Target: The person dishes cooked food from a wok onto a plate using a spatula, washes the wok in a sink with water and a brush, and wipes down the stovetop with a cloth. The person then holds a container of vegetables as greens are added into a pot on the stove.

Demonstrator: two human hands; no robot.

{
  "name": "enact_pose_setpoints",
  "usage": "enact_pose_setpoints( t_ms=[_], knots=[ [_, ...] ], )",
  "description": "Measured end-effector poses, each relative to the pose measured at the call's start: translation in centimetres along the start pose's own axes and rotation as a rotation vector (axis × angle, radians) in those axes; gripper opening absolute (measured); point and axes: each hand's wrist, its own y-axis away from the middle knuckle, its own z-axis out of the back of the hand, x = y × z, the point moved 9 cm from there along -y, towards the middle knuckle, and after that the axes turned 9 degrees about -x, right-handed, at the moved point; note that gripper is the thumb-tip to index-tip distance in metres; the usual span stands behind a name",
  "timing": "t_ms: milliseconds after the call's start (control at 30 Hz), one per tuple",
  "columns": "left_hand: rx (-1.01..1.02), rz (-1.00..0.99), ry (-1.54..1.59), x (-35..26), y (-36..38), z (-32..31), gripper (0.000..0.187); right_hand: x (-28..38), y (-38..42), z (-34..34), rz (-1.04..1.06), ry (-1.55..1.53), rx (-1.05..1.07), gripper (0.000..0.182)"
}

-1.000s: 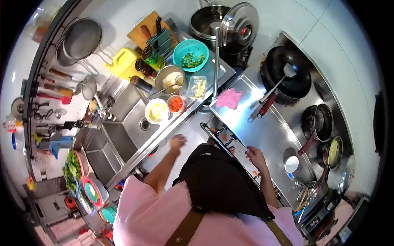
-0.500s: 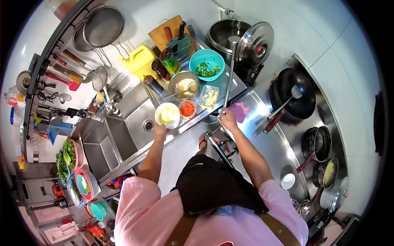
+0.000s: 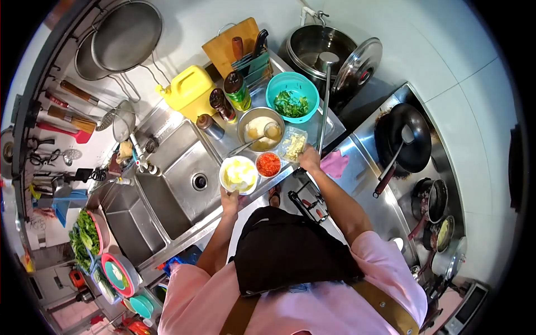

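The left hand grips the near rim of a white bowl of pale yellow food, fingers curled under its edge. The right hand is closed around the lower end of a long metal handle, which runs up and away from the fist to a ladle cup resting in the big steel pot.

Left of the left hand lies the double steel sink, its drain just beside the white bowl. Right of the right hand stretches the steel stove top, with a black wok holding a spatula well beyond the fist and smaller pans further right. The big pot's lid leans against it, just right of the ladle handle.

Beyond the left hand, past the white bowl, stands a steel mixing bowl with a spoon in it, and further on a yellow jug, dark bottles and a wooden cutting board against the wall. A teal bowl of chopped greens sits between the steel bowl and the ladle handle.

Just left of the right hand sits a clear tub of pale chopped bits, nearly touching the fingers. Between the two hands is a small bowl of red chopped food, touching the white bowl. A pink cloth lies just right of the right hand.
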Motion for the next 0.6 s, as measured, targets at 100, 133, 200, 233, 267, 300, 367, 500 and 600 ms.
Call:
enact_pose_setpoints(
  t_ms=[100,133,200,233,267,300,367,500,600],
  knots=[
    [0.067,0.014,0.031,-0.9,-0.7,-0.4,0.069,-1.2,1.0,-0.7,-0.048,-0.06,-0.027,0.042],
    [0.098,0.014,0.064,-1.1,-1.0,-0.7,0.068,-1.1,1.2,-0.4,-0.057,-0.065,-0.038,0.043],
    [0.117,0.021,0.079,-1.2,-1.3,-0.7,0.068,-0.5,2.2,1.8,-0.028,0.027,-0.123,0.041],
    [0.112,0.021,0.05,-1.5,-1.5,-0.5,0.068,-0.5,2.6,2.9,-0.061,0.01,-0.089,0.041],
    [0.109,0.019,0.023,-1.7,-1.8,-0.5,0.067,-0.3,2.9,4.0,-0.091,-0.007,-0.058,0.04],
    [0.093,0.01,0.017,-1.8,-2.2,-0.5,0.066,-0.1,3.3,5.0,-0.077,-0.027,-0.083,0.038],
    [0.062,-0.004,-0.001,-1.9,-2.6,-0.4,0.065,-0.2,3.7,5.4,0.004,0.008,-0.06,0.035],
    [0.01,-0.101,0.062,-2.8,-3.7,1.0,0.061,0.3,4.9,6.0,0.079,0.057,-0.06,0.03],
    [-0.083,-0.039,0.049,-1.7,-2.4,3.9,0.061,0.6,6.9,5.2,0.098,0.081,-0.041,0.032]
  ],
)
